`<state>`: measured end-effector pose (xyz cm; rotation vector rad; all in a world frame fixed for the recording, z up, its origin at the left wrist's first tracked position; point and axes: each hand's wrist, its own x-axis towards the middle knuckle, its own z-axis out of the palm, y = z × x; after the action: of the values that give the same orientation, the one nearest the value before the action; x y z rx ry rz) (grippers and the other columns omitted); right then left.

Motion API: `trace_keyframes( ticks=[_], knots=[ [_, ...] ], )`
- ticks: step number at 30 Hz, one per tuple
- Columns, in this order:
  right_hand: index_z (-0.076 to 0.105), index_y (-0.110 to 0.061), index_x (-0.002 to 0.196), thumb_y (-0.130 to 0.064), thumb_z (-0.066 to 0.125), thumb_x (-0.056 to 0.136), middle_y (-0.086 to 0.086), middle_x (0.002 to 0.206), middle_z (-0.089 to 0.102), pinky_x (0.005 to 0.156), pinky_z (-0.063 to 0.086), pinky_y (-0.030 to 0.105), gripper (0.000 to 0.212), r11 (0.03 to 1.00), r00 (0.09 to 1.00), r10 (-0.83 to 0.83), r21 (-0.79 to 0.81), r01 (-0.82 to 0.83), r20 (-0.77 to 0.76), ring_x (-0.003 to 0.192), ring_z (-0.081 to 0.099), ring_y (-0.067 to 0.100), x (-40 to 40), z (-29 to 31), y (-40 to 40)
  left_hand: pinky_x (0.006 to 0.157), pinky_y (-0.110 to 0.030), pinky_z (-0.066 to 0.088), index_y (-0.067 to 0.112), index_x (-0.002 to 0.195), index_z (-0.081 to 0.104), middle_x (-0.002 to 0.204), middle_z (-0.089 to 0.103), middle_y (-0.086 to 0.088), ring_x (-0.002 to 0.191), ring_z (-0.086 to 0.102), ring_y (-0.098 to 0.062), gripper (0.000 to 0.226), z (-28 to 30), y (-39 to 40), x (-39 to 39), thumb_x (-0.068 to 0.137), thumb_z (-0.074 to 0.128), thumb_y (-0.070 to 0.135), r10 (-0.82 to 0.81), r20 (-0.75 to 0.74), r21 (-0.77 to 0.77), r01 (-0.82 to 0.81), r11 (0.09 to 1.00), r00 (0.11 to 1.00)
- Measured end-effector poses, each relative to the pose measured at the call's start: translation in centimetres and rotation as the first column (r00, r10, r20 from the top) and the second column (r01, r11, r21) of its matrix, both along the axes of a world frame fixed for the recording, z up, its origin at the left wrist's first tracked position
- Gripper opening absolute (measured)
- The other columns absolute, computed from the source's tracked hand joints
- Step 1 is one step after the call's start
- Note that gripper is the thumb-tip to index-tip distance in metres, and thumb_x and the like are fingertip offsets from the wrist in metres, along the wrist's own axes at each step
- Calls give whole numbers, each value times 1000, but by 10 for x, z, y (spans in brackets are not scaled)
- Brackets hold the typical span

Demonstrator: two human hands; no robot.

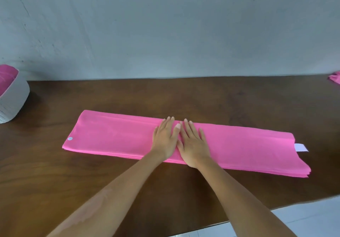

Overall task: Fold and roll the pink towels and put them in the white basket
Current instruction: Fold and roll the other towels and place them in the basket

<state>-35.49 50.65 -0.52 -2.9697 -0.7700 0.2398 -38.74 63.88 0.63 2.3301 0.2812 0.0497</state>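
Pink towel (pixel 114 137), folded into a long narrow strip, lying flat across the dark wooden counter (pixel 184 93). Left hand (pixel 165 137) and right hand (pixel 193 143) side by side, palms down, fingers straight, pressing on the strip's middle (nothing gripped). White tag (pixel 300 147) protruding at the strip's right end. White basket (pixel 13 98) at far left, holding pink towels. More pink cloth (pixel 334 79) at far right edge.
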Motion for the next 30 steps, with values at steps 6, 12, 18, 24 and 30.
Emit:
trace_keyframes(
  ticks=[6,12,18,24,30],
  knots=[
    [-16,-23,160,-61,-23,87,-5,168,-20,126,-9,40,83,997,999,33,63,-33,5,154,-19,12,6,-1,-39,127,-33,-2,26,162,16,170,10,7,156,2,-8,69,-16,-19,-2,101,-1,54,41,-34,344,-27,939,999],
    [-18,-26,160,-65,-12,93,-6,168,-20,126,-9,37,78,998,999,46,37,-47,23,154,-20,11,27,-5,-129,127,-36,0,29,163,5,170,2,6,157,-2,-13,65,-26,-19,0,104,10,57,37,-70,518,5,855,997],
    [-19,-29,159,-69,-13,92,-8,167,-22,126,-8,35,78,1000,999,0,20,-1,45,153,-22,10,50,-10,-221,126,-33,-4,30,163,2,170,-2,9,156,-5,-10,76,-29,-20,0,95,-4,63,48,-81,569,6,822,996],
    [-28,-31,155,-72,-16,88,-7,166,-27,124,-12,31,80,999,998,-40,-12,41,43,152,-25,9,67,-6,-297,127,-33,0,31,163,8,169,3,10,156,0,-10,78,-27,-23,-2,93,-3,66,57,-71,580,-5,815,996],
    [-26,-29,155,-78,-22,81,-3,167,-24,122,-10,30,89,997,997,-68,-28,69,41,153,-20,13,74,-1,-341,126,-38,2,33,162,2,170,-1,8,157,-2,-13,76,-23,-32,-4,95,-5,67,115,-115,594,-24,804,987]
  ],
)
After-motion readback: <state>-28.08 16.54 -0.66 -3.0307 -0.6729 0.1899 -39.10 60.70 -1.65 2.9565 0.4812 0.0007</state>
